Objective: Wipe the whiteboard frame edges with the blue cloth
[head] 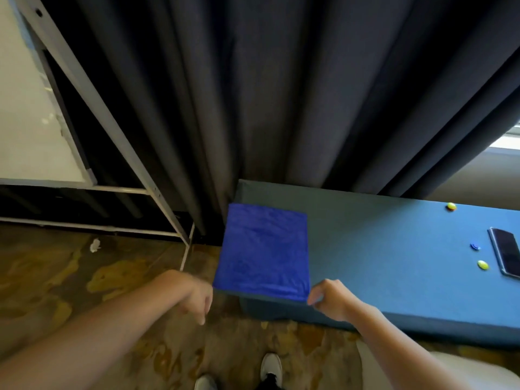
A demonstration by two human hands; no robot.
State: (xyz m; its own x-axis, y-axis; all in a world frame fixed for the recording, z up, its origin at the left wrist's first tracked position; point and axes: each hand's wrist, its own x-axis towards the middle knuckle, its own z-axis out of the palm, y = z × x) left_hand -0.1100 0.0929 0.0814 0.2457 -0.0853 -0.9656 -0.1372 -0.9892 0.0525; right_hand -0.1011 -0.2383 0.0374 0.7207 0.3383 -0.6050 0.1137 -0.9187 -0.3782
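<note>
Blue terry, deep and saturated, lies flat as a near-square on the left end of the teal padded bench point(394, 249), in the centre of the frame: the blue cloth point(263, 250), faintly wrinkled, its near edge right at the bench's lip. The right hand point(330, 299) pinches the cloth's near right corner between thumb and curled fingers. The left hand point(197, 298) hangs just off the near left corner, fingers drooping loosely downward, holding nothing. The whiteboard frame point(92, 94), pale grey metal, leans across the upper left of the frame in front of the dark curtain point(281, 94), well apart from the cloth.

To my eye the step is picking the cloth up. It would go best if the left hand took the other corner too, gathering the fabric into a firm pad that can wrap around the narrow rail.
</note>
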